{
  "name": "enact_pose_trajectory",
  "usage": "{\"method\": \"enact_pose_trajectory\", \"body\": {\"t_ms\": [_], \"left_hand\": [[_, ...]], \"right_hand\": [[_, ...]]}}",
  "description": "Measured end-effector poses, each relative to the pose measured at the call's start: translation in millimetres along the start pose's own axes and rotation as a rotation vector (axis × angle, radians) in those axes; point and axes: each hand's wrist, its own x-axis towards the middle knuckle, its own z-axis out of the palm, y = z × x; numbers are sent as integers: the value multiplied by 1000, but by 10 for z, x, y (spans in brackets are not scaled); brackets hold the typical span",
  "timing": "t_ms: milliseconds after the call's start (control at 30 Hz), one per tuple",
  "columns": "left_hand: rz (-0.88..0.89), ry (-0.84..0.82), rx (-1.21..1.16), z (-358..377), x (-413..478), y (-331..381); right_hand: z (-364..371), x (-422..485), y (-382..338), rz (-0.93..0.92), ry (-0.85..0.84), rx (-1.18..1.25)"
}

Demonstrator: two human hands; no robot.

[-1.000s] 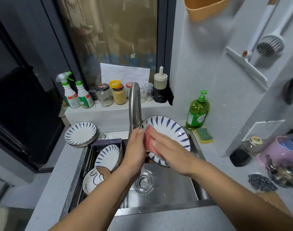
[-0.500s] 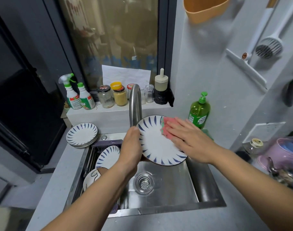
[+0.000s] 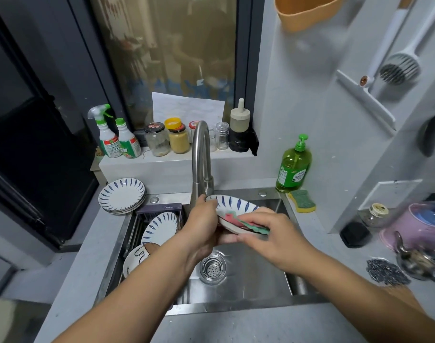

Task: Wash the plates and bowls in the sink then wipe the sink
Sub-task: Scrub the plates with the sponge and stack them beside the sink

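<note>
Above the sink (image 3: 238, 290), the left hand (image 3: 201, 226) grips a plate (image 3: 232, 206) while the right hand (image 3: 273, 233) holds a sponge (image 3: 238, 222) against it.

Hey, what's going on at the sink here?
A person is washing up. The left hand holds a blue-striped plate over the sink, while the right hand rubs it with a pink and green sponge. Two more dishes stand in the rack on the sink's left, and a stack of plates sits on the counter.
</note>
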Motion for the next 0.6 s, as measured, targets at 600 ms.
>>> {"method": "enact_pose_trajectory", "body": {"t_ms": [600], "left_hand": [[189, -225, 658, -422, 183, -151]], "right_hand": [[-249, 141, 111, 295, 208, 812]]}}
